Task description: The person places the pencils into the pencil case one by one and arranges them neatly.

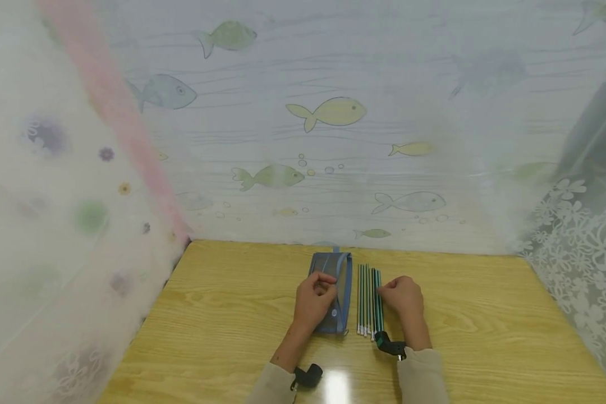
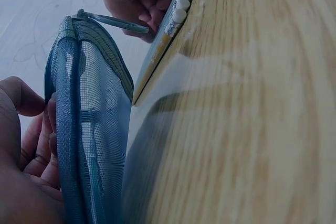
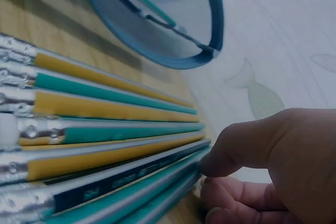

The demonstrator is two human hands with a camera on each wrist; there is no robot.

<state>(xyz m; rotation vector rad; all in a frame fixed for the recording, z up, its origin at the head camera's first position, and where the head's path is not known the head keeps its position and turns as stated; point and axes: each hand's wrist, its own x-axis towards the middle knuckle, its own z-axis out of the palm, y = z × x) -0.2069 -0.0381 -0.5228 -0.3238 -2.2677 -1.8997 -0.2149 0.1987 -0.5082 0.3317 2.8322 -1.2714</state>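
A blue mesh zip pencil case (image 1: 328, 322) lies with its mouth open toward the right. My left hand (image 1: 313, 303) holds the case's near-left side, thumb and fingers at its edge in the left wrist view. Through the mesh a slim teal pencil-like strip (image 2: 94, 174) shows. Right of the case, a row of striped pencils (image 1: 366, 303) with eraser ends toward me lies on the table, in green, yellow and silver. My right hand (image 1: 404, 294) is at the row's right side, thumb and forefinger pinching a green pencil (image 3: 168, 203) near its far end.
The wooden table (image 1: 222, 303) meets a fish-print curtain (image 1: 333, 168) at its back edge. Patterned sheets hang at both sides. A black wrist camera (image 1: 308, 376) is strapped on the left wrist, another (image 1: 390, 344) on the right beside the pencils' eraser ends.
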